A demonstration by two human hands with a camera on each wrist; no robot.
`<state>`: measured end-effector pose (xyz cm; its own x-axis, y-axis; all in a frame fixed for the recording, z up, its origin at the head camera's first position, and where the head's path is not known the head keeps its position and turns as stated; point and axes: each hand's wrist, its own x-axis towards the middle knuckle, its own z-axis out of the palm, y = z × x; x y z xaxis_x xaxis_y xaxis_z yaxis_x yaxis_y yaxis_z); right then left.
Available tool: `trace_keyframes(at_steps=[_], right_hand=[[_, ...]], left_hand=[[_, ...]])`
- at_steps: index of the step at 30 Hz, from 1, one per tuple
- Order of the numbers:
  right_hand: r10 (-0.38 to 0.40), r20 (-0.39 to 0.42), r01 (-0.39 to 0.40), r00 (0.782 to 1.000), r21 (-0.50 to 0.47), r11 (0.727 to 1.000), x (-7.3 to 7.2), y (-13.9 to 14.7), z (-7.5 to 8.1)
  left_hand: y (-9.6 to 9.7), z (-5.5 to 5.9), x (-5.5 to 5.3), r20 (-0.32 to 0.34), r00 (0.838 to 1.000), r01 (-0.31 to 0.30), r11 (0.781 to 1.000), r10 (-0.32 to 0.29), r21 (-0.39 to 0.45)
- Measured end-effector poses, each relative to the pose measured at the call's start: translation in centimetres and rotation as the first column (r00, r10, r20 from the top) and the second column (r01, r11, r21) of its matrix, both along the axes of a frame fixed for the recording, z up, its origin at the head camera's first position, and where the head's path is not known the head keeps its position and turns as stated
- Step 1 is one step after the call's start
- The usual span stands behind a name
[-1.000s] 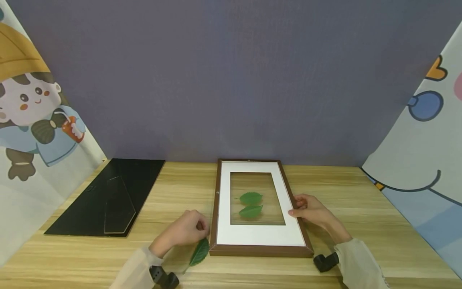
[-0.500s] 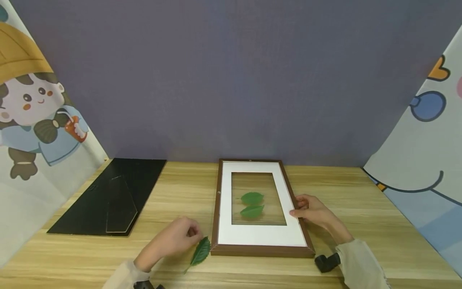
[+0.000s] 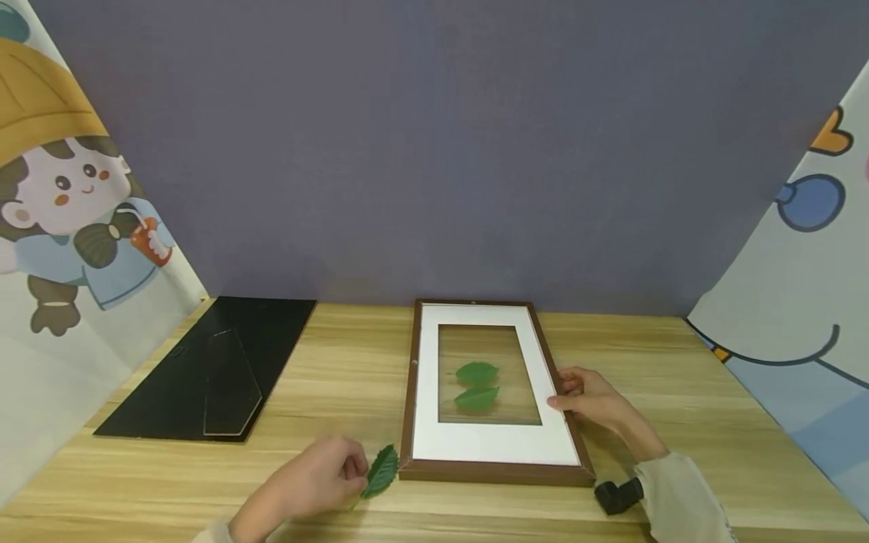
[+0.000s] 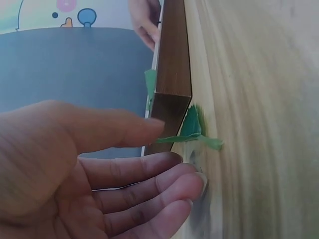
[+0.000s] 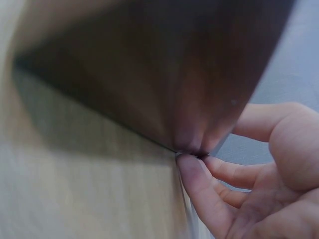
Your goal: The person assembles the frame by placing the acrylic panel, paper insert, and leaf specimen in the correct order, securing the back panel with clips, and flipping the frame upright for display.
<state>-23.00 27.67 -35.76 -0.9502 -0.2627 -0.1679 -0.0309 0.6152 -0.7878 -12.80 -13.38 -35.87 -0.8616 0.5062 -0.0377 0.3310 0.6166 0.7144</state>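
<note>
Left hand (image 3: 319,479) (thumb and fingers apart) is being held beside toothed green leaf (image 3: 383,470); pickup pinch is seemingly being needed.

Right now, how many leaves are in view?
3: an upper leaf and a lower leaf inside the frame, a third leaf between it and the left hand. Any under the black board would be hidden.

The wood-grained table (image 3: 353,362) bears a black board (image 3: 170,369), brown frame (image 3: 495,473) and green leaf (image 3: 383,473)

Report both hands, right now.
Left hand: open at the loose leaf, not gripping it.
Right hand: closed, holding the brown frame by its right side.
</note>
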Motion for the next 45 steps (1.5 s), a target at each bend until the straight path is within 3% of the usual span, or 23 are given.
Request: trace_keyframes(at_steps=[9,27,37,45], right_hand=[[0.014,-0.008,-0.014,1.000,-0.008,1.000,0.1,0.2,0.0],[0.003,-0.005,-0.003,1.000,-0.023,1.000,0.1,0.3,-0.3],[0.001,0.008,0.000,1.000,-0.023,1.000,0.1,0.3,-0.1],[-0.002,0.012,0.003,1.000,-0.028,1.000,0.2,0.2,-0.1]], left_hand=[[0.4,-0.2,1.3,0.071,0.997,-0.037,0.999,0.038,-0.015],[1.0,-0.7,1.8,0.016,0.996,-0.090,0.994,0.091,-0.055],[0.8,-0.2,1.8,-0.017,0.984,-0.176,0.981,0.175,-0.086],[0.3,0.9,1.3,-0.069,0.983,-0.179,0.976,0.172,-0.122]])
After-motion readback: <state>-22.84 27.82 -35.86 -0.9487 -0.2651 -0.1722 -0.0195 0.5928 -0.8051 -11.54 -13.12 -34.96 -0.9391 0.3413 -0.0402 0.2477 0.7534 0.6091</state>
